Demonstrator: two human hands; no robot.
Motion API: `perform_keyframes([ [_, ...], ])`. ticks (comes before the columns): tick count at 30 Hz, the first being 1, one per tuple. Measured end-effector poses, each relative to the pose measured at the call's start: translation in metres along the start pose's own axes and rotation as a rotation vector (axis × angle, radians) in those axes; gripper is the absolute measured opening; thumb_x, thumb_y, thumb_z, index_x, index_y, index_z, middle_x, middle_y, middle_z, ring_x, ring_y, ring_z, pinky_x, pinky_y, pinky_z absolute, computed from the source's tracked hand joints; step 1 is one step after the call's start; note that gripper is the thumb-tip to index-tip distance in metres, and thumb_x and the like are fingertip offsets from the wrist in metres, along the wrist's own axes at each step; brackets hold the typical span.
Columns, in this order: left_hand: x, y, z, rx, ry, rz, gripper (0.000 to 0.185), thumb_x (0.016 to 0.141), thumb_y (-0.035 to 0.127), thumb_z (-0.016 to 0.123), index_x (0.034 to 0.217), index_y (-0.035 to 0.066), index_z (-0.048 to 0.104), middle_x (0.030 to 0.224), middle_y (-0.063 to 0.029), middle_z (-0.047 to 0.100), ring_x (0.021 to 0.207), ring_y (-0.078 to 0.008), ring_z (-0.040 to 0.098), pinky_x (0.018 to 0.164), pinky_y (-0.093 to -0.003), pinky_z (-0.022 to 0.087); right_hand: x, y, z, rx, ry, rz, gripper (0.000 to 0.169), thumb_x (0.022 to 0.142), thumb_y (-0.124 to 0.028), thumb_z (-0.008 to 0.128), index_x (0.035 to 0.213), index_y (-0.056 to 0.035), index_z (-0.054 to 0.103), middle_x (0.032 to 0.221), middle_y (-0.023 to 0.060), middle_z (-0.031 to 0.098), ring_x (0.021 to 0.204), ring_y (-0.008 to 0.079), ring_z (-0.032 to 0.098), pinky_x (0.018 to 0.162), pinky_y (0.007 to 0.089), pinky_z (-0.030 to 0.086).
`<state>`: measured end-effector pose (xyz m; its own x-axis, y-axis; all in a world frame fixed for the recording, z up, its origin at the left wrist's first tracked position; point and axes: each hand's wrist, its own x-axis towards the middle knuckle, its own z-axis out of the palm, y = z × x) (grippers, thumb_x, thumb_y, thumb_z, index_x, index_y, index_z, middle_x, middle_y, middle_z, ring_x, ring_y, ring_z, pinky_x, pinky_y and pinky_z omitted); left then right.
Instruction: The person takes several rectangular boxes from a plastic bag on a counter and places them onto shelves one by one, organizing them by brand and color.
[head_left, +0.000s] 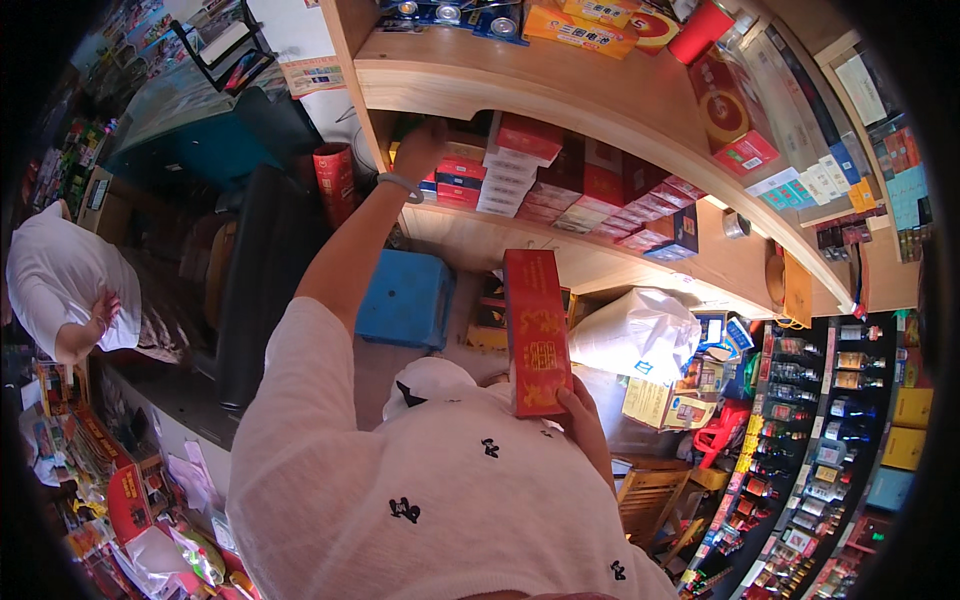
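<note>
My right hand (583, 420) grips the lower end of a long red carton (538, 330) with gold lettering, held upright in front of my white shirt. My left arm stretches up to a wooden shelf compartment, a grey bracelet on the wrist. There my left hand (424, 142) is inside the left end, above a small stack of red and dark boxes (459, 176). Its fingers are lost in shadow, so whether they hold anything is unclear. Beside that stack stand white-ended cartons (508, 184) and dark red cartons (600, 180).
A blue plastic stool (403, 298) stands below the shelf, near a black chair (270, 277). A stuffed white plastic bag (637, 334) sits to the right, before racks of bottles (821, 450). Another person in a white shirt (71, 277) is at the left. Battery boxes (581, 30) lie on the upper shelf.
</note>
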<state>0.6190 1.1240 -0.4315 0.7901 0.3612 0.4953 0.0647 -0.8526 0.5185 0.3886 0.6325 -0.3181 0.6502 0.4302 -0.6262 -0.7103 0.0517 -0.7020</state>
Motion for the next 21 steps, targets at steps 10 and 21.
perform_keyframes([
  [10, -0.029, 0.032, -0.058, 0.480, -0.059, 0.582, 0.022, 0.091, 0.024, 0.060, 0.107, 0.011, 0.068, 0.098, -0.0131, 0.068, 0.089, -0.0296, 0.065, 0.077, -0.0420, 0.053, 0.012, 0.011, 0.002, -0.049, 0.013, -0.061, 0.065, 0.093, -0.039, 0.064, 0.146, -0.0093, 0.040, 0.130, 0.0058, 0.059, 0.103, 0.0195, 0.066, 0.092, 0.0351, 0.052],
  [21, -0.089, 0.046, -0.076, 0.633, -0.173, 0.305, 0.080, 0.074, 0.013, 0.081, 0.145, 0.012, 0.044, 0.143, -0.0107, 0.050, 0.127, -0.0296, 0.051, 0.106, -0.0454, 0.040, -0.023, 0.060, -0.054, 0.507, 0.376, -0.262, 0.049, 0.095, -0.034, 0.058, 0.137, -0.0082, 0.050, 0.122, 0.0076, 0.064, 0.100, 0.0189, 0.065, 0.089, 0.0372, 0.054],
])
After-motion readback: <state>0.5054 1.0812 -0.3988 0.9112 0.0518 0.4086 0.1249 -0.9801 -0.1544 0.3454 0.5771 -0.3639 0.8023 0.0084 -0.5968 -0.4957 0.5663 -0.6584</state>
